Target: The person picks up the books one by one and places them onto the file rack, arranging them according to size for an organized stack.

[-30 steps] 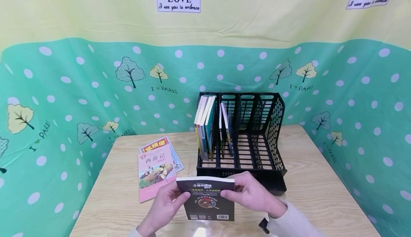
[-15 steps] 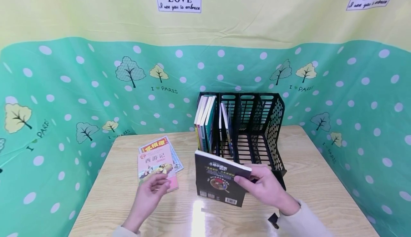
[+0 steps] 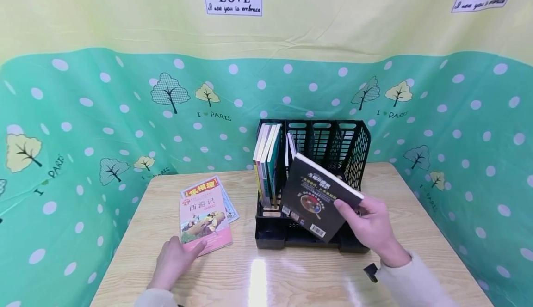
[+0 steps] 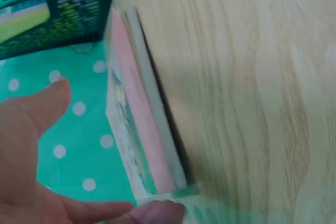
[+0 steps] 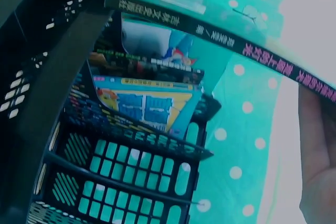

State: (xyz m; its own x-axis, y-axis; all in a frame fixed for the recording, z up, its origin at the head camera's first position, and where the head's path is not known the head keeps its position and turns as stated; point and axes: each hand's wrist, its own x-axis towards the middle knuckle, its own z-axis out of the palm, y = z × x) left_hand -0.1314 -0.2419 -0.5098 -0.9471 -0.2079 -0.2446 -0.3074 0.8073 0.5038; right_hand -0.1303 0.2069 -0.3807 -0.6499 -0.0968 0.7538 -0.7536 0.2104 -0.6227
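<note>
My right hand grips a black-covered book by its right edge, thumb on the cover. The book tilts in front of the black desk file rack, overlapping its middle slots. In the right wrist view the book's dark spine with white and pink lettering runs above the rack. My left hand is at the near edge of a pink book lying flat on the table. In the left wrist view its fingertips are at the book's end and the thumb stands apart.
A blue-edged book lies partly under the pink one. Several books stand in the rack's leftmost slot, with thin ones in the slot beside it. A polka-dot curtain surrounds the wooden table.
My left hand has let go of the black book and moved left to the pink book. The right hand has carried the black book right and up toward the rack, tilting it.
</note>
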